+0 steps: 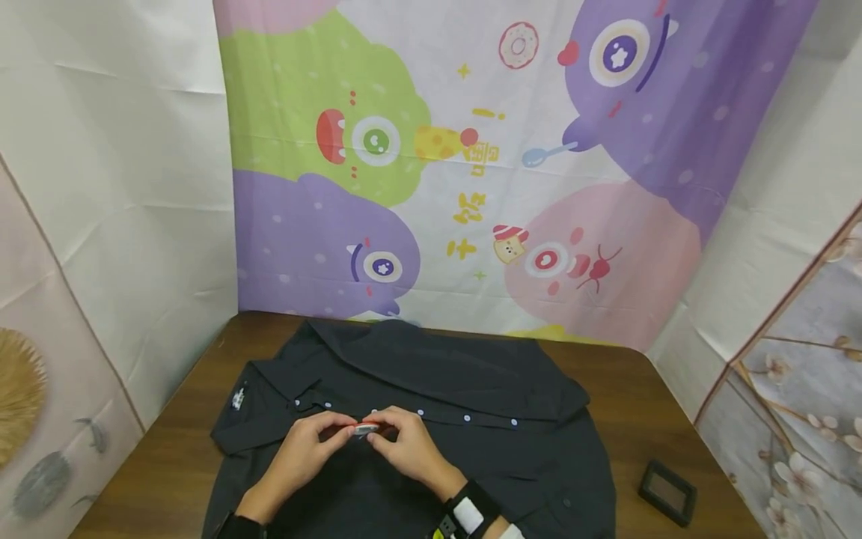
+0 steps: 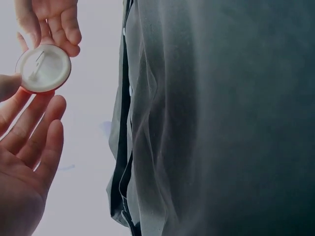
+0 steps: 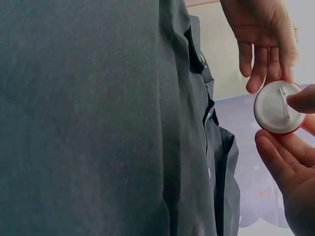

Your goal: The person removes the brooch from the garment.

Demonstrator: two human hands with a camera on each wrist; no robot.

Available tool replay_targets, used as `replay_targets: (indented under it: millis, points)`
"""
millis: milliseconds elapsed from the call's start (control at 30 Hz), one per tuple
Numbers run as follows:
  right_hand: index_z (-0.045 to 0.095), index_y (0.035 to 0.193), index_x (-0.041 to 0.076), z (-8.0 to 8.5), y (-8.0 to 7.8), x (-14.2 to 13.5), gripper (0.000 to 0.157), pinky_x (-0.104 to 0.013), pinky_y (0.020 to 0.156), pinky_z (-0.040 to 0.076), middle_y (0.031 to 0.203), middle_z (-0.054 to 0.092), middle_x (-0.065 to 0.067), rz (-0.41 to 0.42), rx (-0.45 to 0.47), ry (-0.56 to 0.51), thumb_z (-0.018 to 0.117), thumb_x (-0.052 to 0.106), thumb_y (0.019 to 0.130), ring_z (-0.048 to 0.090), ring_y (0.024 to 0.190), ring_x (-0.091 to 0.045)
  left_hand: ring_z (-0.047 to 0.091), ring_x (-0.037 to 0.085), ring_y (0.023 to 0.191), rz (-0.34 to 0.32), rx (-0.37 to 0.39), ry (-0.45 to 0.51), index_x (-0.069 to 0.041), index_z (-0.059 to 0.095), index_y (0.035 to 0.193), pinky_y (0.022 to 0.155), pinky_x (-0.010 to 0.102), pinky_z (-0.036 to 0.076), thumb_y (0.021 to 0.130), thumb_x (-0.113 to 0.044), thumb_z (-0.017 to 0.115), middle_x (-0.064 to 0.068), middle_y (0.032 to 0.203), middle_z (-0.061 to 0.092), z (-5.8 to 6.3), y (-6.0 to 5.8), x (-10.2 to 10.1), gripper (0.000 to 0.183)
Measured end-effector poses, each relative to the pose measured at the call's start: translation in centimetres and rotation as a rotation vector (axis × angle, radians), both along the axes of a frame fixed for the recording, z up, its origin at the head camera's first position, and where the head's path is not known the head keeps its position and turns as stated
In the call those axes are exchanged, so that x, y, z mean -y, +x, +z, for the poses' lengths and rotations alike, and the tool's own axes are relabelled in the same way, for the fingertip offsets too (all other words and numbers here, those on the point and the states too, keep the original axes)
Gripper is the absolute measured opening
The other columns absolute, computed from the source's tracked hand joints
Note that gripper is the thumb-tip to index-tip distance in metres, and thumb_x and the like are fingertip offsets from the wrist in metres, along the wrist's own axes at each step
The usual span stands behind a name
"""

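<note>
Both hands hold a round pin badge [image 2: 44,69] between them, above a dark button-up shirt [image 1: 471,464] spread on the table. Its white back, with a thin metal pin [image 3: 284,102], faces the wrist cameras, and a red edge shows around it. The left hand [image 1: 304,448] pinches one side of the badge between thumb and fingers. On the opposite side, the right hand [image 1: 412,449] pinches it too, its thumb [image 3: 301,100] lying on the back near the pin. The badge's front is turned away from the wrist views.
A small dark rectangular frame [image 1: 667,492] lies on the brown table [image 1: 161,464] at the right. White buttons run along the shirt's placket, and a white patch [image 1: 238,398] marks its left part. A cartoon-printed cloth [image 1: 444,172] hangs behind the table.
</note>
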State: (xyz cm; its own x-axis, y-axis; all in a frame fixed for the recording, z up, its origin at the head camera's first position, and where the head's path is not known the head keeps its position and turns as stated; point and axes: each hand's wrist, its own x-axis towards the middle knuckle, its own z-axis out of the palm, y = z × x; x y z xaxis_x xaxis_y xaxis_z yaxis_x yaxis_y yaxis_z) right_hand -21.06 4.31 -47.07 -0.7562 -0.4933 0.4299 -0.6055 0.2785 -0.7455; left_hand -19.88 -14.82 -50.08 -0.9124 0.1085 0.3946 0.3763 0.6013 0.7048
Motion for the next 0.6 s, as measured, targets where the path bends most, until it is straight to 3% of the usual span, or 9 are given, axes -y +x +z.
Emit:
replay_targets:
  millis: [267, 600]
  points:
    - [0.067, 0.097, -0.003, 0.14, -0.09, 0.2, 0.019, -0.035, 0.068, 0.059, 0.088, 0.067, -0.018, -0.003, -0.019, -0.019, 0.067, -0.005, 0.078, 0.064, 0.076, -0.023, 0.059, 0.004, 0.074, 0.006, -0.092, 0.003, -0.021, 0.071, 0.088, 0.065, 0.031, 0.054, 0.081, -0.02, 0.071, -0.008, 0.083, 0.069, 0.11, 0.01, 0.05, 0.007]
    - [0.068, 0.095, 0.001, -0.69, -0.42, 0.4, 0.017, -0.033, 0.067, 0.058, 0.087, 0.067, -0.014, -0.038, -0.027, -0.02, 0.069, -0.002, 0.078, 0.063, 0.075, -0.018, 0.051, 0.002, 0.061, -0.051, -0.164, 0.059, -0.021, 0.073, 0.09, 0.051, 0.022, 0.046, 0.079, -0.016, 0.072, -0.009, 0.078, 0.068, 0.13, 0.02, 0.25, 0.012]
